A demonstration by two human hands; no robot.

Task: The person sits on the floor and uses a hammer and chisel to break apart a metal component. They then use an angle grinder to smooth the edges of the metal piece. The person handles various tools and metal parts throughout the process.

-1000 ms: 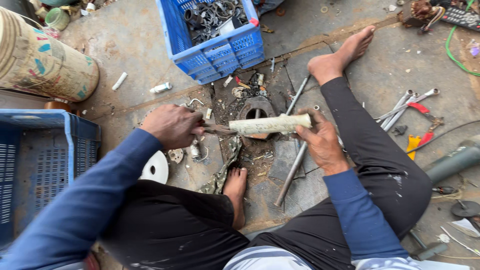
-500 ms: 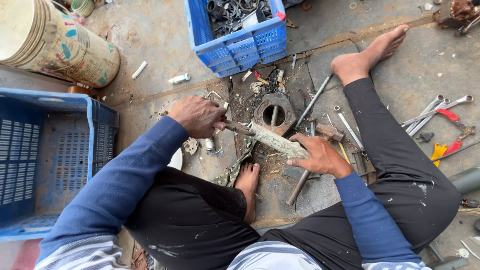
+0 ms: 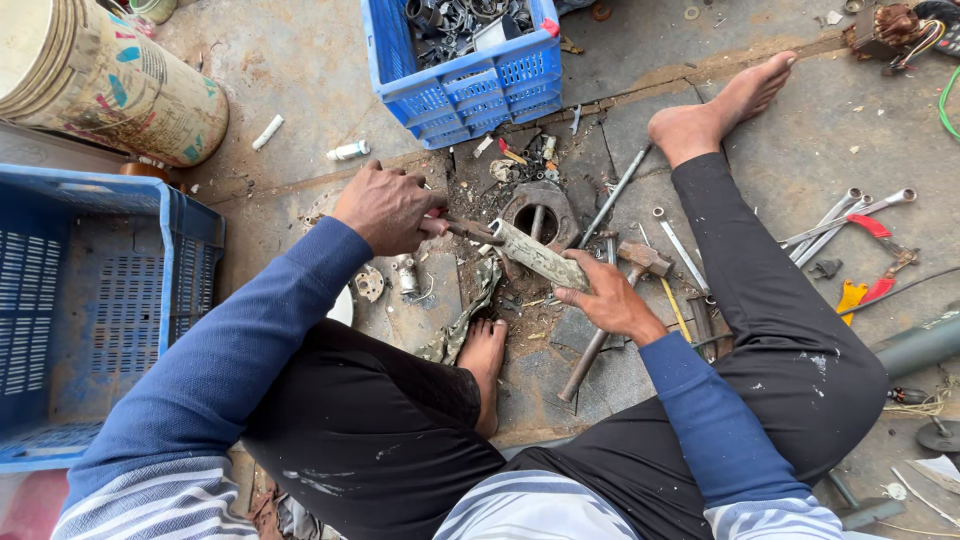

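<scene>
Fingers of the right hand (image 3: 610, 300) were wrapped around the lower end of a pale, worn cylinder (image 3: 540, 255), held tilted above the floor. Left hand (image 3: 388, 208) was closed on a thin tool (image 3: 468, 230) touching the cylinder's upper end, just before a round metal ring (image 3: 540, 205); a hammer (image 3: 640, 260) lay beside it.

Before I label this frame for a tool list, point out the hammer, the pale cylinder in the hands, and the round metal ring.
hammer (image 3: 643, 258), head view, on its rusty head.
pale cylinder (image 3: 540, 257), head view, mid-body.
round metal ring (image 3: 562, 205), head view, right rim.
</scene>
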